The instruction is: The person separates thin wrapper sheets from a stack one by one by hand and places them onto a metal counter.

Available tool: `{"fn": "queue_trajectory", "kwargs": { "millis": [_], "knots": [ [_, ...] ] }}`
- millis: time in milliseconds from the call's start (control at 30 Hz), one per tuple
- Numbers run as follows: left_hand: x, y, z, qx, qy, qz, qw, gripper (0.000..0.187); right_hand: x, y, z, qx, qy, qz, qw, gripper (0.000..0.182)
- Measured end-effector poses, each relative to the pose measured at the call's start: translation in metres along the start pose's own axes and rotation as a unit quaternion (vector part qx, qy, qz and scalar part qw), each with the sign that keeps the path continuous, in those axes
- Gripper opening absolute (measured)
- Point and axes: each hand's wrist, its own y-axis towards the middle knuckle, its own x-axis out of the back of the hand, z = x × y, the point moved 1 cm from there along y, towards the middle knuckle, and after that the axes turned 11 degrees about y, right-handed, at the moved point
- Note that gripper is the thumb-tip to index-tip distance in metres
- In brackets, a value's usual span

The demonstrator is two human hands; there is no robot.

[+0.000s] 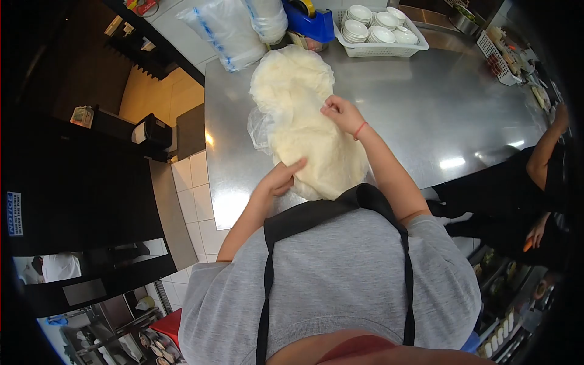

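A large pale cream, thin sheet-like mass lies in a heap on the steel table, reaching from near the bags down to the apron. At its lower left edge is my left hand, thumb on top and fingers curled partly beneath the edge. My right hand, with a red band at the wrist, pinches the upper right edge. Crumpled clear plastic sticks out at the left side of the mass.
Plastic-wrapped packs and a blue tape dispenser stand at the table's back. A white basket holds stacked small dishes. Another basket is at far right, near a person in black. The steel table extends right.
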Motion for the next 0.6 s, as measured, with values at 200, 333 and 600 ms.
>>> {"fn": "queue_trajectory", "kwargs": {
  "millis": [200,333,600],
  "knots": [
    [0.009,-0.062,-0.111,-0.063,0.525,-0.015,0.848,0.064,0.032,-0.028,0.093,0.162,0.249,0.091,0.950,0.014],
    [-0.046,-0.047,-0.163,-0.535,0.539,-0.308,0.574,0.076,0.042,-0.048,0.150,0.223,0.263,0.188,0.920,0.015],
    [-0.053,-0.013,-0.156,-0.526,0.339,-0.372,0.686,0.060,0.068,-0.070,0.165,0.294,0.275,0.096,0.910,0.013]
  ]
}}
